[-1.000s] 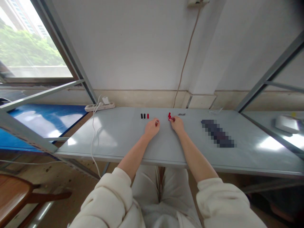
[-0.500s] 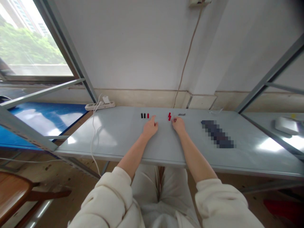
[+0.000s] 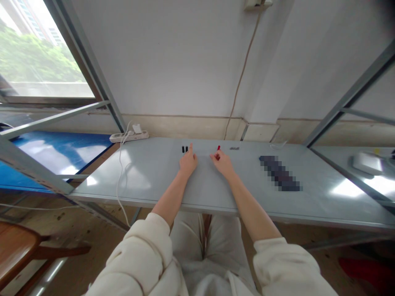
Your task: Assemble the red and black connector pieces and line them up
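My left hand (image 3: 188,163) rests on the grey table with its index finger stretched forward and its thumb apart. That finger lies just right of two small black cylinders (image 3: 184,149) standing side by side, and the spot beside them is hidden behind it. My right hand (image 3: 223,163) has its fingers curled together, low over the table. One small red cylinder (image 3: 219,147) shows just past its fingertips. Whatever these fingers hold, if anything, is hidden. Right of that hand lies a short row of small grey pieces (image 3: 234,148), too small to name.
A white power strip (image 3: 129,136) with a plug and cable lies at the table's back left. The cable (image 3: 119,181) hangs over the front edge. A dark pixelated object (image 3: 280,173) lies to the right. Metal frame posts (image 3: 327,94) flank the table (image 3: 216,197).
My right hand has moved left, onto the two red cylinders; only one shows now. My left hand has shifted left, and its index finger now covers the red cylinder beside the black ones.
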Action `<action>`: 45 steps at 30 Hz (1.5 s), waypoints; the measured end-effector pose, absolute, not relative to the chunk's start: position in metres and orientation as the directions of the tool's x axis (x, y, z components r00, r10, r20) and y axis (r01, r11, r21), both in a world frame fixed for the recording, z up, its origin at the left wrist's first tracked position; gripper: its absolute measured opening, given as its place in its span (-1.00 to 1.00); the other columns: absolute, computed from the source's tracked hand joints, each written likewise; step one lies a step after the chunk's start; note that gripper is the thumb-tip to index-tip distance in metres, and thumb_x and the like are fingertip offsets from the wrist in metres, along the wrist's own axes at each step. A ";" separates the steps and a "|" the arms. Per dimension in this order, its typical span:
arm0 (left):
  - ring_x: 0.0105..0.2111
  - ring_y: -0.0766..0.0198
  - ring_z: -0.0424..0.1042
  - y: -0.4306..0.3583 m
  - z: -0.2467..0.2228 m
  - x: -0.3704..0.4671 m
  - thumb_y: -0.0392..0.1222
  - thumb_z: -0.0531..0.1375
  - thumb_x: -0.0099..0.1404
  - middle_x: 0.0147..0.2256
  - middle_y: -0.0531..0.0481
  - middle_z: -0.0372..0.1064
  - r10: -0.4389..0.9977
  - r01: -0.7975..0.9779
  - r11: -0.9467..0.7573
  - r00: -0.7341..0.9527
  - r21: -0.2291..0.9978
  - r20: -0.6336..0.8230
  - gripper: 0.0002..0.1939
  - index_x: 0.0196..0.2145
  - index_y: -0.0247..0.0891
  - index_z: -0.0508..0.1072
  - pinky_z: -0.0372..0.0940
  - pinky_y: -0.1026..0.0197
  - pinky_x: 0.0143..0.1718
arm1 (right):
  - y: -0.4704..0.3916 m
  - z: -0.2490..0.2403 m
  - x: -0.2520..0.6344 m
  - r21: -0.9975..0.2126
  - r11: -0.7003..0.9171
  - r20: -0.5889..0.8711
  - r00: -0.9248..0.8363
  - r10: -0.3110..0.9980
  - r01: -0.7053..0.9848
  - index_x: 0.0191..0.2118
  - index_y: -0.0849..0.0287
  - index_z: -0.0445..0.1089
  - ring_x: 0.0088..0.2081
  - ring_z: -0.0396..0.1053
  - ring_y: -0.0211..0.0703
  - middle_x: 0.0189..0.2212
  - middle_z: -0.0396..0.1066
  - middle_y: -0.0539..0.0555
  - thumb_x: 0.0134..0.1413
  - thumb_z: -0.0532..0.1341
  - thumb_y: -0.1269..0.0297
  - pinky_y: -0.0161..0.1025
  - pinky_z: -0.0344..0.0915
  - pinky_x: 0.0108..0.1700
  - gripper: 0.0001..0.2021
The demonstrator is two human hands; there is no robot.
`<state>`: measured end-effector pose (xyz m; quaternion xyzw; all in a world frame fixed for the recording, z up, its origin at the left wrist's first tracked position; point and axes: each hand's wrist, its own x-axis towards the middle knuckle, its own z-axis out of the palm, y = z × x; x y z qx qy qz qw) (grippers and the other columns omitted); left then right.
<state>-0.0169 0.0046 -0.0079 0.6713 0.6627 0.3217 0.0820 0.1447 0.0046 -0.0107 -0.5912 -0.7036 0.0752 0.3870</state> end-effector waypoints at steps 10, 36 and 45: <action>-0.33 0.31 0.34 0.014 -0.011 -0.018 -0.29 -0.02 0.18 -0.33 -0.08 0.35 0.903 0.646 -0.244 -0.120 0.723 0.413 -0.81 -0.24 -0.25 0.29 0.20 0.26 -0.28 | 0.002 -0.014 0.137 -0.615 0.373 0.434 -0.097 0.896 0.695 -0.52 0.15 0.18 -0.55 0.20 -0.27 -0.63 0.25 -0.01 -0.03 0.03 0.10 -0.33 0.11 -0.45 -0.76; -0.76 0.55 0.11 0.001 0.000 0.003 0.05 0.06 0.11 -0.59 0.13 0.24 0.958 -0.078 -0.285 0.007 0.955 0.286 -0.69 -0.45 -0.29 0.20 0.02 0.40 -0.72 | -0.006 0.000 0.134 -0.692 0.397 0.459 -0.057 0.887 0.603 -0.53 0.14 0.16 -0.56 0.21 -0.26 -0.65 0.23 -0.01 0.05 -0.16 -0.08 -0.32 0.13 -0.44 -0.58; -0.75 0.55 0.09 0.002 0.003 -0.001 0.06 0.06 0.10 -0.59 0.10 0.27 0.955 -0.053 -0.278 -0.123 0.959 0.270 -0.67 -0.45 -0.31 0.23 0.02 0.39 -0.71 | 0.001 -0.009 0.133 -0.709 0.441 0.461 -0.111 0.881 0.550 -0.37 0.16 0.21 -0.52 0.24 -0.28 -0.46 0.33 0.04 -0.06 0.06 0.09 -0.31 0.20 -0.42 -0.76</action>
